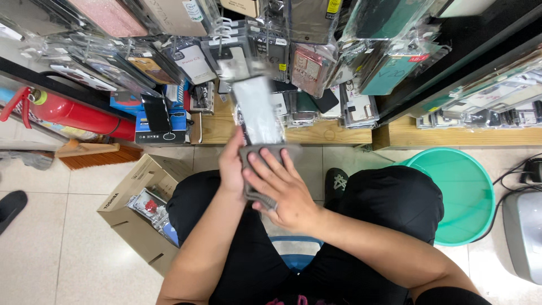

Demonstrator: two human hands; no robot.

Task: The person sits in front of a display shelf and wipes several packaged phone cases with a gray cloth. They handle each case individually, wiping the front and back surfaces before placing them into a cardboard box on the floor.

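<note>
Clear plastic sleeve (258, 110) with a pale phone case inside, blurred, held upright above the lap, just in front of the wooden shelf edge (333, 134). Left hand (231, 164) closed around the sleeve's lower end, thumb against its left side. Right hand (282, 189) laid flat over a grey cloth (265, 151), fingers spread, pressing the cloth against the bottom of the sleeve. Cloth wrapped between the two hands, one corner hanging down below the right palm.

Seated, black-trousered knees (389, 209) apart; black shoe (337, 182) on the tiled floor (51, 226) between them. Dense rows of packaged phone cases (305, 68) hanging overhead and stacked along the wooden shelf, straight ahead of the hands. Open cardboard box (135, 212) on the floor just beside the left knee, small packaged goods inside. Green plastic bucket (463, 195) on the floor touching the right knee, near the shelf's lower right corner. Red fire extinguisher (73, 113) lying under the shelf at the far left, a broom head (96, 155) with orange bristles just below it. Grey appliance (522, 231) with black cables at the right edge of the floor. Dark sandal tip (10, 206) at the left edge, well apart from the hands.
</note>
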